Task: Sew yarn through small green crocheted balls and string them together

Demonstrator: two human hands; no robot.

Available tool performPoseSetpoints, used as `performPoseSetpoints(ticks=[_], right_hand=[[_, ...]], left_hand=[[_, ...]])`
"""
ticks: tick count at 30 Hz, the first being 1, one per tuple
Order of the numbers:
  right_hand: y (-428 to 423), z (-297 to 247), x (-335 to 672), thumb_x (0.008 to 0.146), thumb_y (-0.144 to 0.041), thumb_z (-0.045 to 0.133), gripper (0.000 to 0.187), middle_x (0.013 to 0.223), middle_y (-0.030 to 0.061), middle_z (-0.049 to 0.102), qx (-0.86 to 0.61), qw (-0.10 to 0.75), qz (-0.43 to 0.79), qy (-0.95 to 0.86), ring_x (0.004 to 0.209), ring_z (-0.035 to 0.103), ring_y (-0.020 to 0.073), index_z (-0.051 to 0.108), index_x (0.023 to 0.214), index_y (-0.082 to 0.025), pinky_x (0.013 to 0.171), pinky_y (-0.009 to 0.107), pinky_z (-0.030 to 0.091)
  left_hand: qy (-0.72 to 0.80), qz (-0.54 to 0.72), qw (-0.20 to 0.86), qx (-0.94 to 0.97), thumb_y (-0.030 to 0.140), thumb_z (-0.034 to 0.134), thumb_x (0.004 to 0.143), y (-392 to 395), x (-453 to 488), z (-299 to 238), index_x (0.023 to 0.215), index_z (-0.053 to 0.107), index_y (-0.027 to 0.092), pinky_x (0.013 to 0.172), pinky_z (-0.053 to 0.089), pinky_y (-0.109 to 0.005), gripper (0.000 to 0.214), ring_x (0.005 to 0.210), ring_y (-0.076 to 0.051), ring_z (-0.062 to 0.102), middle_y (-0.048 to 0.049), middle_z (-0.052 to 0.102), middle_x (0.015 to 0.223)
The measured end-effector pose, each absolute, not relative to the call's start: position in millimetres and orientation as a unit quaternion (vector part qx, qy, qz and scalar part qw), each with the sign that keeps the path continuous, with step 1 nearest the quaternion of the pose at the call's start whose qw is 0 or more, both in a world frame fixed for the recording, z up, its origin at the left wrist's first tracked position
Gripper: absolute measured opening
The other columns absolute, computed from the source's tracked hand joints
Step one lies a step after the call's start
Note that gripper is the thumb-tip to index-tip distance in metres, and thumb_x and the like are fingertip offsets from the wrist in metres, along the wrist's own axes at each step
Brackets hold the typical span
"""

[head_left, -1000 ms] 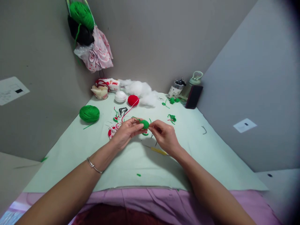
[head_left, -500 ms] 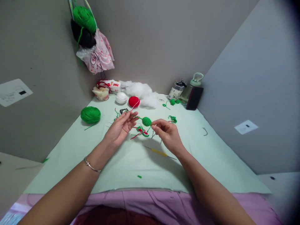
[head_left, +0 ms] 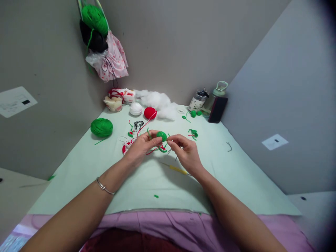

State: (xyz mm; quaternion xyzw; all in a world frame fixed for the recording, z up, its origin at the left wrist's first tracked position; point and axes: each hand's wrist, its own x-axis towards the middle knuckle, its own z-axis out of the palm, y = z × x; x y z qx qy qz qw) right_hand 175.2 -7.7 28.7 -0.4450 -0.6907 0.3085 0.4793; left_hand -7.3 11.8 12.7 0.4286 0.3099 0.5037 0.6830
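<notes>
A small green crocheted ball (head_left: 161, 135) is held above the pale green table (head_left: 236, 175) between both hands. My left hand (head_left: 141, 147) pinches its left side with thumb and fingers closed. My right hand (head_left: 185, 152) is closed in a pinch just right of the ball, on its edge or a yarn tail; I cannot tell which. Red and green yarn strands (head_left: 157, 149) hang beneath the hands. A yellow-handled crochet hook (head_left: 177, 169) lies on the table under my right wrist.
A green yarn ball (head_left: 101, 127) sits at left, a white ball (head_left: 135, 109), a red ball (head_left: 149, 112) and white stuffing (head_left: 157, 99) at the back. Bottles (head_left: 207, 99) and a dark phone (head_left: 217, 109) stand at back right. Bags hang on the wall (head_left: 105, 52).
Half a second ago my left hand was drawn out to the left, away from the ball; it has come back and now pinches the ball again beside my right hand.
</notes>
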Motion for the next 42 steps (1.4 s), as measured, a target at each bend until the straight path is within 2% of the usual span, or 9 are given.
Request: performPoseSetpoints(ticks=[5, 10, 16, 21, 25, 32, 38, 42], right_hand=[[-4.9, 33.1, 181.6, 0.089, -0.034, 0.065, 0.021, 0.072, -0.0002, 0.061, -0.445, 0.439, 0.368, -0.688, 0.061, 0.050, 0.0122, 0.075, 0.099, -0.019, 0.057, 0.027, 0.039], [-2.3, 34.6, 183.1, 0.088, -0.039, 0.067, 0.023, 0.057, -0.0055, 0.048, -0.441, 0.416, 0.413, -0.680, 0.053, 0.043, 0.0106, 0.070, 0.096, -0.018, 0.052, 0.026, 0.034], [0.6, 28.0, 177.9, 0.082, -0.049, 0.076, 0.034, 0.061, -0.0039, 0.056, -0.401, 0.439, 0.479, -0.646, 0.054, 0.047, 0.0099, 0.061, 0.082, -0.018, 0.053, 0.025, 0.038], [3.2, 34.0, 183.7, 0.079, -0.047, 0.080, 0.031, 0.070, -0.0009, 0.058, -0.414, 0.446, 0.450, -0.653, 0.062, 0.049, 0.0107, 0.071, 0.081, -0.017, 0.058, 0.026, 0.038], [5.2, 41.1, 193.2, 0.084, -0.041, 0.077, 0.023, 0.080, 0.0018, 0.059, -0.404, 0.419, 0.409, -0.703, 0.071, 0.052, 0.0131, 0.078, 0.086, -0.019, 0.064, 0.028, 0.039], [13.4, 33.0, 202.3, 0.082, -0.036, 0.079, 0.021, 0.076, -0.0004, 0.059, -0.359, 0.397, 0.519, -0.666, 0.066, 0.047, 0.0105, 0.077, 0.092, -0.018, 0.063, 0.027, 0.038], [13.3, 23.2, 194.1, 0.075, -0.035, 0.086, 0.029, 0.070, -0.0024, 0.062, -0.332, 0.445, 0.569, -0.606, 0.061, 0.052, 0.0101, 0.068, 0.089, -0.018, 0.059, 0.025, 0.042], [15.6, 18.8, 191.1, 0.074, -0.035, 0.087, 0.029, 0.069, -0.0020, 0.064, -0.330, 0.443, 0.590, -0.589, 0.061, 0.054, 0.0104, 0.068, 0.086, -0.017, 0.062, 0.025, 0.044]], left_hand=[[0.297, 0.524, 0.689, 0.404, 0.031, 0.088, 0.071, 13.3, -10.2, 14.8, 0.101, 0.075, 0.020, 0.094, 0.051, -0.031, 0.034, 0.092, -0.014, 0.066, -0.0016, 0.073, 0.098], [0.324, 0.528, 0.660, 0.425, 0.025, 0.090, 0.066, 12.2, -9.9, 16.5, 0.099, 0.077, 0.018, 0.083, 0.051, -0.028, 0.036, 0.084, -0.013, 0.065, -0.0011, 0.073, 0.089], [0.306, 0.504, 0.667, 0.455, 0.026, 0.090, 0.066, 9.3, -6.5, 12.7, 0.093, 0.075, 0.018, 0.073, 0.049, -0.026, 0.032, 0.077, -0.013, 0.065, -0.0013, 0.074, 0.087], [0.315, 0.530, 0.637, 0.463, 0.023, 0.090, 0.065, 7.7, -6.1, 14.1, 0.093, 0.074, 0.018, 0.074, 0.049, -0.026, 0.033, 0.079, -0.013, 0.065, -0.0017, 0.074, 0.088], [0.320, 0.536, 0.627, 0.466, 0.022, 0.090, 0.065, 7.1, -6.1, 14.2, 0.094, 0.074, 0.018, 0.074, 0.050, -0.026, 0.033, 0.081, -0.014, 0.065, -0.0023, 0.074, 0.088], [0.312, 0.544, 0.628, 0.461, 0.024, 0.090, 0.064, 4.7, -4.1, 16.7, 0.093, 0.074, 0.018, 0.075, 0.050, -0.027, 0.034, 0.080, -0.015, 0.066, -0.0025, 0.075, 0.088], [0.298, 0.529, 0.622, 0.494, 0.025, 0.091, 0.065, -0.8, 1.0, 20.6, 0.086, 0.071, 0.017, 0.079, 0.053, -0.030, 0.030, 0.080, -0.016, 0.067, -0.0018, 0.074, 0.084], [0.286, 0.542, 0.603, 0.511, 0.026, 0.089, 0.069, -5.4, 3.2, 21.9, 0.089, 0.070, 0.017, 0.080, 0.053, -0.030, 0.029, 0.081, -0.016, 0.069, -0.0016, 0.074, 0.085]])
